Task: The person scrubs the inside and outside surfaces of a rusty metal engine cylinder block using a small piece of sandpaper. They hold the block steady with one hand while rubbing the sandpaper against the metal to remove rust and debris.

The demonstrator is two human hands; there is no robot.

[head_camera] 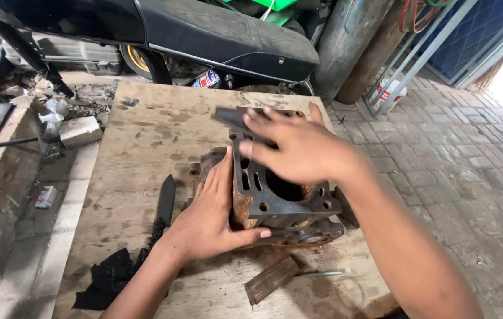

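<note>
At the lower centre of the frame a short rusty metal block [271,279] and a thin grey rod [321,273] lie on the plywood worktop [145,136], with a black rag [112,277] at lower left and a dark flat file [165,201] just above it. The left hand [210,218] clasps the near left side of the engine cylinder block [287,207], fingers curled round its rusted edge, thumb on the front. The block sits mid-frame, its bore facing up, cast metal, grimy and orange with rust. The right hand [298,147] lies flat over its top far edge, fingers spread, pressing a dark flat sheet [233,117]. Beyond, a black motorcycle seat [228,35] crosses the top.
</note>
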